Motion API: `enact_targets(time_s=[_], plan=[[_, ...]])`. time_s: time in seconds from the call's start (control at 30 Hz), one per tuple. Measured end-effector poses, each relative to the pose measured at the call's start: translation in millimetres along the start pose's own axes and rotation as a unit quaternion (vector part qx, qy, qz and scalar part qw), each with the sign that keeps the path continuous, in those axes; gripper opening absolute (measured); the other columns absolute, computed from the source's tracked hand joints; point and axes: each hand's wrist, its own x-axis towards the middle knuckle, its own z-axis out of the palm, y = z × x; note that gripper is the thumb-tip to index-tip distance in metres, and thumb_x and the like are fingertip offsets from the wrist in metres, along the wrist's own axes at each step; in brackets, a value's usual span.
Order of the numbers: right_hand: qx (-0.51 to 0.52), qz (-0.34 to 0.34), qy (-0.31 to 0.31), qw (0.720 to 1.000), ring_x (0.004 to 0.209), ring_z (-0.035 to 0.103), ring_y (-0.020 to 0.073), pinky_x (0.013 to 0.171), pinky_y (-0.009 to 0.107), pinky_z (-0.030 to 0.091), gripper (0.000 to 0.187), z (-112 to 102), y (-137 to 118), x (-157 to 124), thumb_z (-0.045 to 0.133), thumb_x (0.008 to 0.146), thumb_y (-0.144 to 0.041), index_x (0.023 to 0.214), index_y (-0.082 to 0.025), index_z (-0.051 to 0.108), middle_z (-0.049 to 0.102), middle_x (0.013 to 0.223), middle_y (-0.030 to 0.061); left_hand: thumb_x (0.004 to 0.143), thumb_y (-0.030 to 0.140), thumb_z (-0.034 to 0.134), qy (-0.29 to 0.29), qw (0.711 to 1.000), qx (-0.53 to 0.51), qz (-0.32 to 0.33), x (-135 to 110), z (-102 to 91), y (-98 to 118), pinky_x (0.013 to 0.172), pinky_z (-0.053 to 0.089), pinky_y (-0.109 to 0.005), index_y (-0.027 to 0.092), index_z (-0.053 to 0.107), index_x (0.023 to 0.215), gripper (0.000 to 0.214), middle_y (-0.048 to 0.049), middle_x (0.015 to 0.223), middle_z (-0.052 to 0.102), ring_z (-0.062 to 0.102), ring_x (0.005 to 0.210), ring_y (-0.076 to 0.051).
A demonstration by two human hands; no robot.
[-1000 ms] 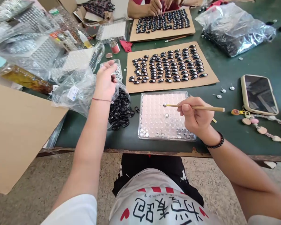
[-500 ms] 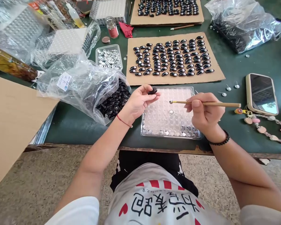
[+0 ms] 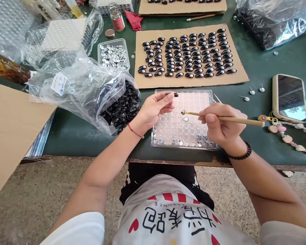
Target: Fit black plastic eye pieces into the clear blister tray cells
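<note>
The person sits at a green table [image 3: 270, 61] with both hands over a clear dimpled tray [image 3: 201, 102] at its near edge. The left hand [image 3: 153, 110] is curled, its fingertips pinching a small black piece [image 3: 171, 94] just above the tray's far rim. The right hand [image 3: 219, 126] is closed round a thin wooden stick [image 3: 234, 119], held like a pen and pointing left, with a small metal disc [image 3: 183, 112] at its tip, close to the left fingers. Another loose disc [image 3: 186, 119] lies in the tray right under the stick, and a row of metal studs [image 3: 201, 143] fills the dimples nearest the person. To the left, a crumpled plastic bag [image 3: 86, 88] lies on its side, a heap of black pieces [image 3: 122, 109] showing at its mouth, near the left wrist. Beyond the tray a cardboard sheet [image 3: 241, 76] carries neat rows of the same black pieces. Left of that sits a small clear box of silver discs [image 3: 113, 54]. On the right lies a phone [image 3: 290, 98] face up, a string of pink charms [image 3: 290, 136] trailing beside it, and a few loose pins [image 3: 251, 92] between phone and cardboard. A second full bag [image 3: 270, 20] sits at the far right corner.
</note>
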Motion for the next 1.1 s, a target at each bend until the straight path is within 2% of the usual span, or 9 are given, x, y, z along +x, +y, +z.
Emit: enact_targets(time_s=[0.1,0.3,0.5,0.63,0.8,1.0,1.1], plan=[[-0.007,0.012,0.007,1.0,0.047,0.05,0.0134,0.045,0.03,0.04,0.023,-2,2,0,0.043,0.087,-0.037,0.072,-0.024,0.054,0.053,0.058,0.0007,0.075,0.036,0.058,-0.004,1.0,0.026,-0.006,0,0.2,-3,0.052,0.044,-0.016,0.017,0.056,0.077,0.019,0.001,0.065,0.055,0.053,0.056,-0.005],[-0.01,0.018,-0.002,1.0,0.049,0.051,0.0135,0.047,0.03,0.042,0.024,-3,0,0,0.043,0.087,-0.04,0.072,-0.025,0.053,0.054,0.059,0.0008,0.076,0.029,0.058,-0.061,0.985,0.156,0.033,-4,5.5,-5,0.045,0.038,-0.017,0.016,0.06,0.078,0.013,0.0014,0.057,0.051,0.047,0.047,-0.005],[0.007,-0.002,0.006,1.0,0.05,0.051,0.0124,0.048,0.029,0.041,0.019,-3,-4,3,0.042,0.088,-0.033,0.075,-0.025,0.053,0.054,0.06,0.0002,0.071,0.026,0.061,-0.075,0.962,0.256,0.051,-11,15.3,-4,0.045,0.039,-0.018,0.014,0.062,0.076,0.013,-0.0003,0.057,0.056,0.049,0.047,-0.007],[-0.005,-0.004,0.004,1.0,0.051,0.051,0.0123,0.048,0.029,0.041,0.02,-3,-2,3,0.041,0.089,-0.033,0.075,-0.024,0.052,0.053,0.06,0.0004,0.067,0.03,0.066,-0.082,0.955,0.277,0.059,-13,16.5,-5,0.05,0.042,-0.02,0.014,0.063,0.081,0.021,-0.0016,0.062,0.059,0.051,0.051,-0.008],[0.02,-0.009,0.029,0.999,0.051,0.052,0.0112,0.048,0.027,0.041,0.024,-4,3,5,0.038,0.09,-0.033,0.075,-0.022,0.052,0.053,0.06,0.0003,0.063,0.03,0.07,-0.06,0.946,0.307,0.084,-12,14.2,-8,0.055,0.046,-0.023,0.013,0.062,0.093,0.035,-0.0052,0.076,0.063,0.055,0.059,-0.011],[0.016,-0.038,-0.005,0.999,0.05,0.051,0.0101,0.047,0.024,0.039,0.02,-2,1,8,0.04,0.088,-0.026,0.073,-0.018,0.051,0.054,0.06,0.0002,0.066,0.026,0.067,-0.082,0.941,0.312,0.098,-13,16.2,-6,0.056,0.048,-0.023,0.014,0.062,0.093,0.03,-0.0042,0.078,0.063,0.055,0.06,-0.01],[-0.003,-0.037,-0.014,0.999,0.048,0.049,0.0099,0.046,0.023,0.038,0.022,-2,0,8,0.04,0.088,-0.025,0.07,-0.018,0.049,0.054,0.057,-0.0002,0.066,0.025,0.067,-0.076,0.944,0.303,0.105,-14,17.5,-5,0.056,0.049,-0.022,0.014,0.062,0.092,0.029,-0.0045,0.081,0.063,0.055,0.06,-0.01]])
